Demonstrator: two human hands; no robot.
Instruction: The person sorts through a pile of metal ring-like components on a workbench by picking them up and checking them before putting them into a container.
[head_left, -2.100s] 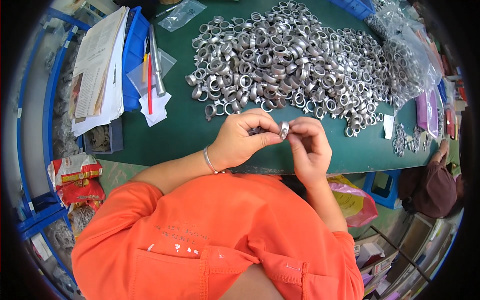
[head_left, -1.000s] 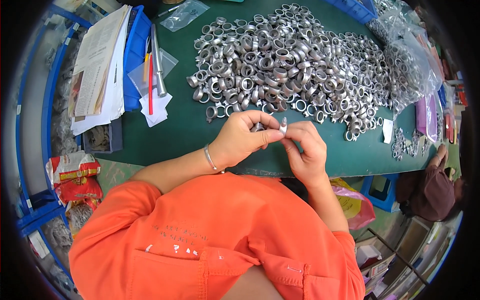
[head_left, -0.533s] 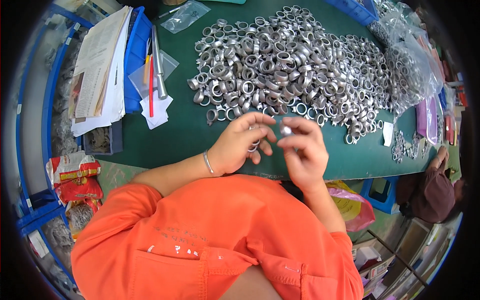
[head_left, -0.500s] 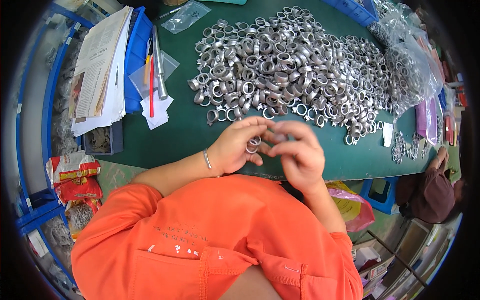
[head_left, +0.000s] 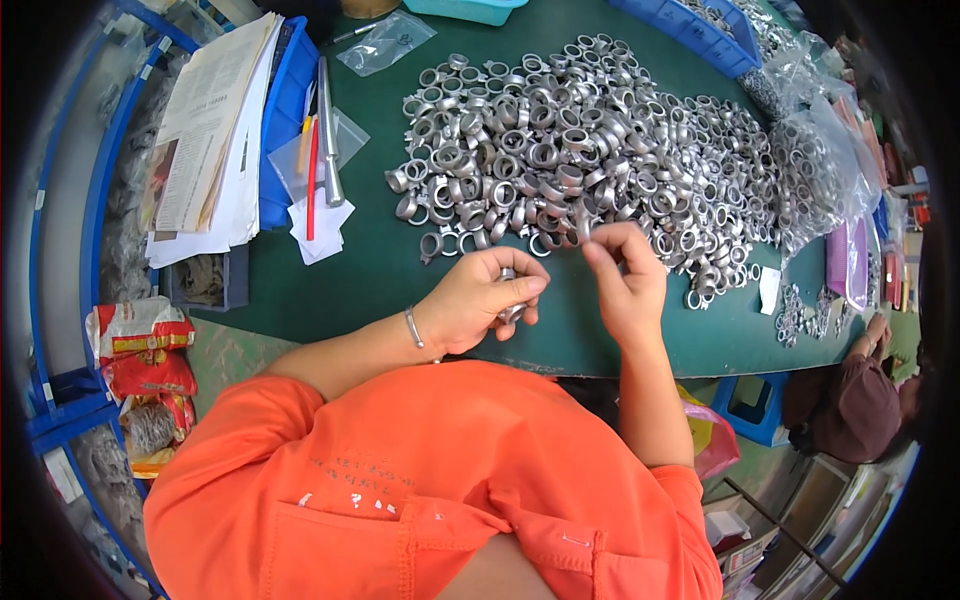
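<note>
Lots of rings (head_left: 570,143) are left heaped up, the curled left hand (head_left: 478,297) holds at least one, and I can't tell if the half-pinched right hand (head_left: 633,277) does.

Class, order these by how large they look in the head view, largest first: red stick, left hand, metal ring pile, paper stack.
1. metal ring pile
2. paper stack
3. left hand
4. red stick, long but very thin
</note>
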